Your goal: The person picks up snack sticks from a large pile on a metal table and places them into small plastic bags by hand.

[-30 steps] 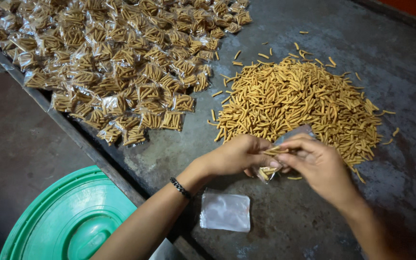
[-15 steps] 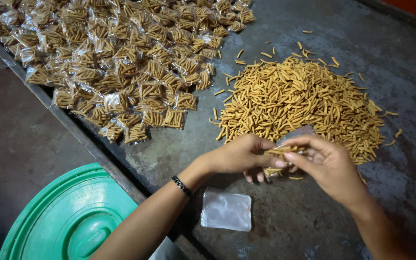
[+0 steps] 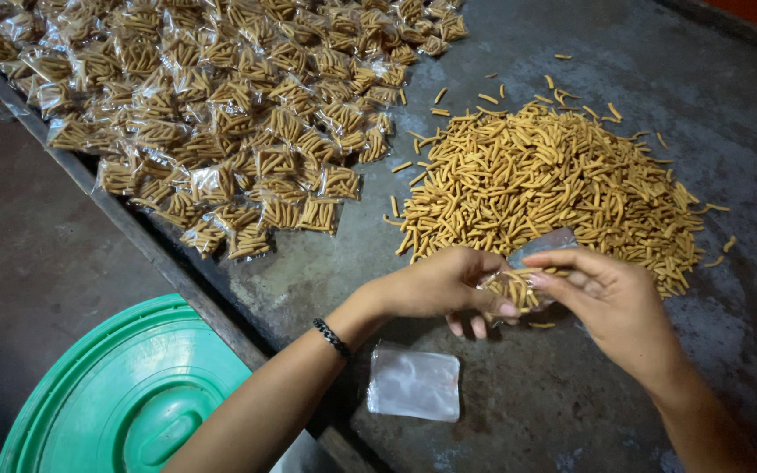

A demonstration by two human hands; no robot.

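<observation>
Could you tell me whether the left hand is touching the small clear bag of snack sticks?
Touching: the head view shows the left hand pinching the small clear bag.

Single view only, from a head-worn camera above the work surface, facing steeply downward and slightly forward. It stands close: both forearms enter from the bottom edge, the left hand (image 3: 435,285) and right hand (image 3: 611,302) meeting just below centre. The grey table (image 3: 501,403) runs diagonally across the frame, with floor at left. No second view shares the scene.
</observation>
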